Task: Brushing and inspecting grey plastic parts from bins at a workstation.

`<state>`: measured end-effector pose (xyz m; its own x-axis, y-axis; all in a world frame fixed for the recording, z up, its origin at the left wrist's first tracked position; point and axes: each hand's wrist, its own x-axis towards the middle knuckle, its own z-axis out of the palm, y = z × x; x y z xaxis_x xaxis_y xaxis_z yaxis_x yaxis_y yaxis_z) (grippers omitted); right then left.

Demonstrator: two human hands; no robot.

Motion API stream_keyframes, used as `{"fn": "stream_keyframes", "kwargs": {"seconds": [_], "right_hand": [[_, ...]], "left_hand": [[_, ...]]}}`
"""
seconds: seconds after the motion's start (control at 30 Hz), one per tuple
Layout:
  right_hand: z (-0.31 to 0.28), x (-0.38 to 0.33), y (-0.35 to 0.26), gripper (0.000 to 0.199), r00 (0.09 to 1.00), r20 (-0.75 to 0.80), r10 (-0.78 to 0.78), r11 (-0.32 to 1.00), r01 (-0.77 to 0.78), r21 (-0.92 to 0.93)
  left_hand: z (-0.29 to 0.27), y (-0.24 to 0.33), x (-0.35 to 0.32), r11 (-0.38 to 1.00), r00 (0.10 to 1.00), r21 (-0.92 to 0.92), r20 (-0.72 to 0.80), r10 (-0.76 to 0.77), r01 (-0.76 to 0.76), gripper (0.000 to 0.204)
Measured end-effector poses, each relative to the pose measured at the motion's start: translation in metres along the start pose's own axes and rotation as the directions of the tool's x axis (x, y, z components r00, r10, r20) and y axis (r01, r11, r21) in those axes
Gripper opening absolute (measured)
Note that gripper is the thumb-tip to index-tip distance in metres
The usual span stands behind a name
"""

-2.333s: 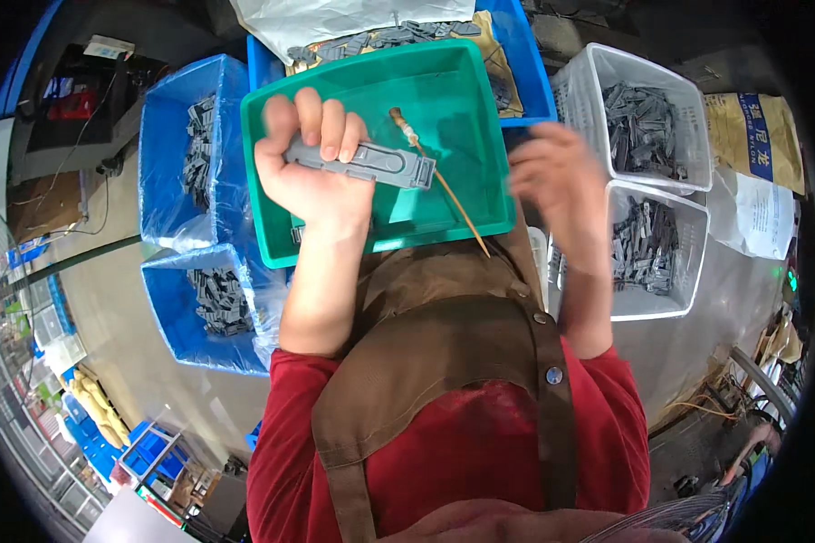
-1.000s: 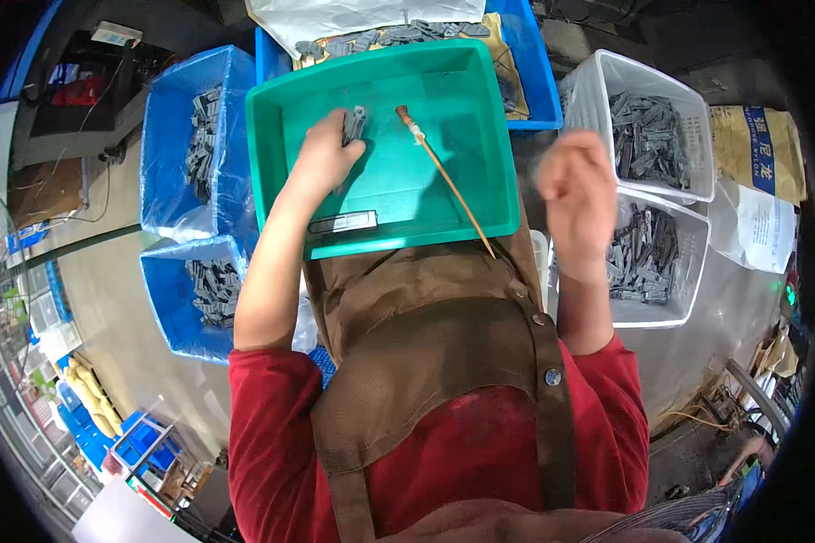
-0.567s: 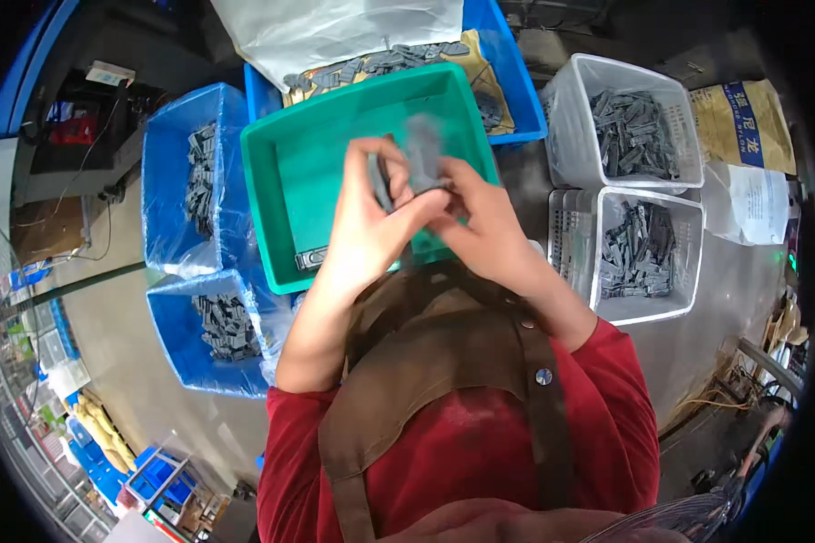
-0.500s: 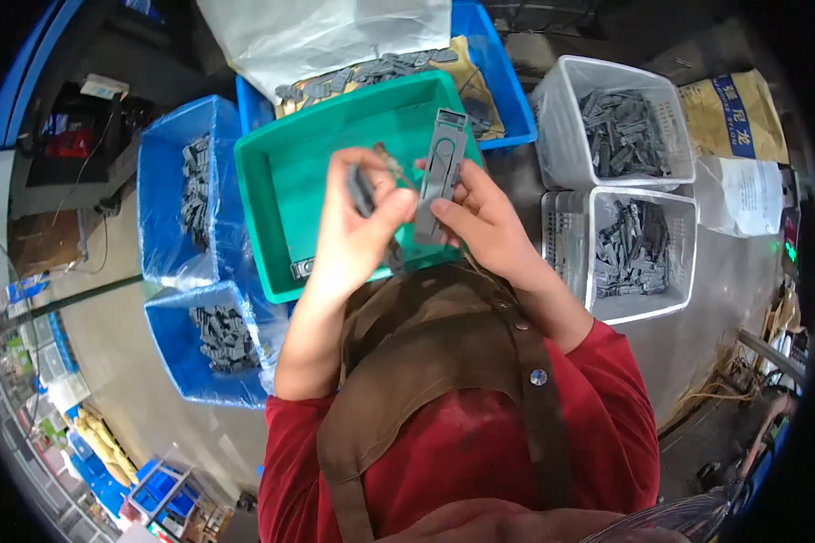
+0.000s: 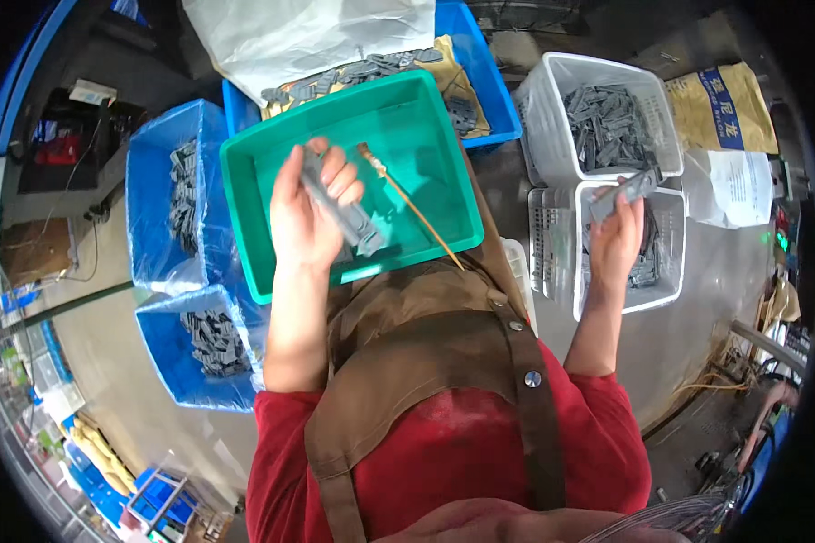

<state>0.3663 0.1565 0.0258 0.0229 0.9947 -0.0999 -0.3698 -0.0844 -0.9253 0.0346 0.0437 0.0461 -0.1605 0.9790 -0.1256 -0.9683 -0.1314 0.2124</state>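
My left hand point(image 5: 303, 213) grips a long grey metal part point(image 5: 340, 206) above the green tray point(image 5: 272, 176). A thin wooden stick point(image 5: 412, 206) with a metal tip lies slanted in the tray beside that hand. Another grey metal part point(image 5: 627, 191) is in my right hand point(image 5: 618, 240), which is out over the near white basket point(image 5: 670, 271) of grey parts on the right. The two hands are far apart.
A second white basket point(image 5: 552, 100) of grey parts stands behind the near one. Blue bins point(image 5: 167, 204) with grey parts sit at the left, one more point(image 5: 484, 68) behind the tray under a white plastic bag point(image 5: 308, 36). A yellow sack point(image 5: 720, 104) lies far right.
The hands were together over the tray handling grey parts. They have separated: the right hand has swung out to the near white basket with one part, the left stays over the tray with another.
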Motion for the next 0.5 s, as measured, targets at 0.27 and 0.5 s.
{"fn": "stream_keyframes", "kwargs": {"seconds": [0.27,0.5], "right_hand": [[-0.195,0.068,0.04,0.035,0.856,-0.452,0.252,0.714,0.151,0.684],[0.084,-0.034,0.032,0.057,0.661,0.742,0.112,0.991,-0.132,-0.032]], "left_hand": [[0.001,-0.003,0.005,0.984,0.984,-0.098,-0.117,0.134,-0.146,0.014],[0.005,-0.042,0.009,0.95,0.906,0.068,-0.288,0.312,-0.305,0.008]]}}
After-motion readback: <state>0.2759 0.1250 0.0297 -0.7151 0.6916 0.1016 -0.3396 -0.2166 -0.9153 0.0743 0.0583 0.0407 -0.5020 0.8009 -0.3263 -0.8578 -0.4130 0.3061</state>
